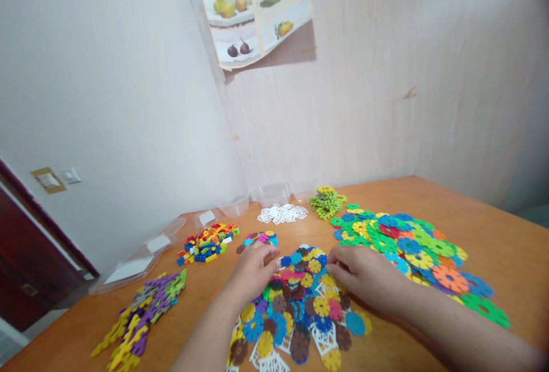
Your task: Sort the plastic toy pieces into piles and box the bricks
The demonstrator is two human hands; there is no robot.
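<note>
A heap of small notched plastic discs in brown, blue, yellow and pink lies in front of me, with white lattice pieces mixed into it. My left hand rests at the heap's left side, its thumb and fingers apart. On the opposite side, my right hand is bent inward against the heap's edge, with a gap between thumb and fingers. No piece can be made out in either hand. Just beyond my left hand sits a small group of similar discs.
Larger flower discs spread out on the right. Green pieces, white pieces and clear containers stand along the back. To the left lie colourful small bricks, purple-yellow interlocking pieces and clear lids on the wooden table.
</note>
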